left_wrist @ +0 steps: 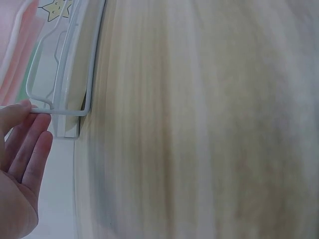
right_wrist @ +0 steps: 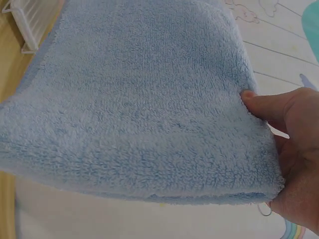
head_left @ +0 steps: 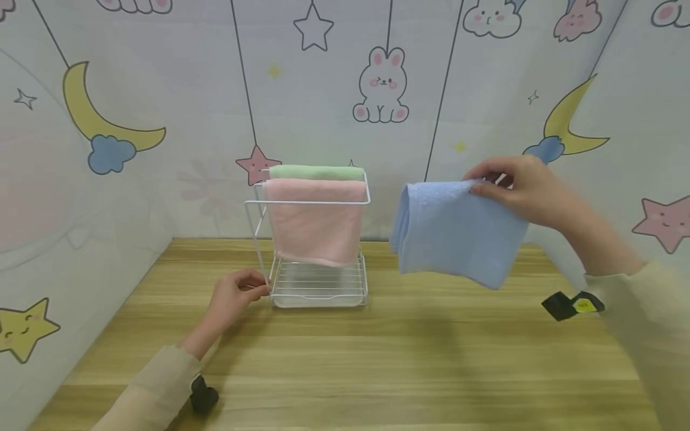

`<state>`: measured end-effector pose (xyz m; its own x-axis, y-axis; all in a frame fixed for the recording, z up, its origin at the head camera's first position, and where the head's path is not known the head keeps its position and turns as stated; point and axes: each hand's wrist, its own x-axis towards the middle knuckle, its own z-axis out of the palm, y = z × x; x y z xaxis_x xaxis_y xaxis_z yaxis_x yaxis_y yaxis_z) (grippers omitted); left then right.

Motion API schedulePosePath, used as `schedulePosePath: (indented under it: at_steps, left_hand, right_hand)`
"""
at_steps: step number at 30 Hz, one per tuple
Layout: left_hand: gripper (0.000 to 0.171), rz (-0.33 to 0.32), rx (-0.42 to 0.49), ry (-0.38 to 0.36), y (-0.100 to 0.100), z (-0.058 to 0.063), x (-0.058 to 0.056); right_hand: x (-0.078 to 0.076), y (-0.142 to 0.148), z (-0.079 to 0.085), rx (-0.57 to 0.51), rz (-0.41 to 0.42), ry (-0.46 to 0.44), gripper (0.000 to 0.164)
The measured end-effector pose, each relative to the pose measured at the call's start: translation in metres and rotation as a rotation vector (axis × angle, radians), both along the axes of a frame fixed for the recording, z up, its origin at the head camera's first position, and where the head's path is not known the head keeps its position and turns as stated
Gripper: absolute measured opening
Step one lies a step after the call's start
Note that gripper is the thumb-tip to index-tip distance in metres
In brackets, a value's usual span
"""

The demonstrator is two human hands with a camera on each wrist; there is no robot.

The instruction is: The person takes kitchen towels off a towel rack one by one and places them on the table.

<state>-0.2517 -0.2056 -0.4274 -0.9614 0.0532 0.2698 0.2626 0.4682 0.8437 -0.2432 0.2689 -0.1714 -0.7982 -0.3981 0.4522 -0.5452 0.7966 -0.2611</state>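
Observation:
A folded light-blue towel (head_left: 458, 230) hangs in the air from my right hand (head_left: 517, 185), which pinches its upper edge between thumb and fingers. The right wrist view shows the towel's (right_wrist: 139, 109) fluffy pile and folded layers. To the left stands a white wire rack (head_left: 318, 297) with a tray at its base. Over its bars hang a pink towel (head_left: 318, 221) in front and a green towel (head_left: 318, 173) behind. My left hand (head_left: 234, 299) pinches the rack's left upright wire low down; the left wrist view shows thumb and fingers around the wire (left_wrist: 60, 111).
The rack stands toward the back of a wood-grain table (head_left: 350, 371). A white backdrop (head_left: 323, 108) printed with moons, stars and a rabbit rises behind and along the sides. Black wrist devices (head_left: 203, 395) sit at both sleeves.

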Motion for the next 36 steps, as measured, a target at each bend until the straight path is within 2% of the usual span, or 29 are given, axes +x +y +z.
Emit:
schedulePosePath:
  at_steps: [6, 10, 15, 23, 32, 36]
  left_hand:
    - [0.014, -0.009, 0.016, 0.007, -0.001, -0.002, -0.001]
    - [0.014, -0.005, 0.016, 0.002, -0.001, -0.002, -0.001]
    - [0.013, 0.001, 0.009, 0.011, -0.002, -0.002, -0.001]
    - [0.014, -0.001, 0.015, 0.016, 0.000, -0.001, -0.001]
    - [0.013, -0.008, 0.021, 0.024, 0.001, -0.001, -0.001]
    - [0.014, -0.010, 0.026, 0.025, 0.000, -0.001, 0.000]
  right_hand:
    - [-0.002, 0.000, -0.034, 0.018, 0.061, -0.044, 0.008]
    - [-0.002, -0.001, -0.049, 0.033, 0.107, -0.053, 0.007]
    - [-0.008, -0.003, -0.064, 0.028, 0.140, -0.106, 0.007]
    - [-0.019, -0.002, -0.094, 0.017, 0.153, -0.281, 0.009]
    - [-0.035, 0.004, -0.115, 0.008, 0.175, -0.392, 0.014]
    - [-0.047, 0.006, -0.120, 0.010, 0.181, -0.395, 0.017]
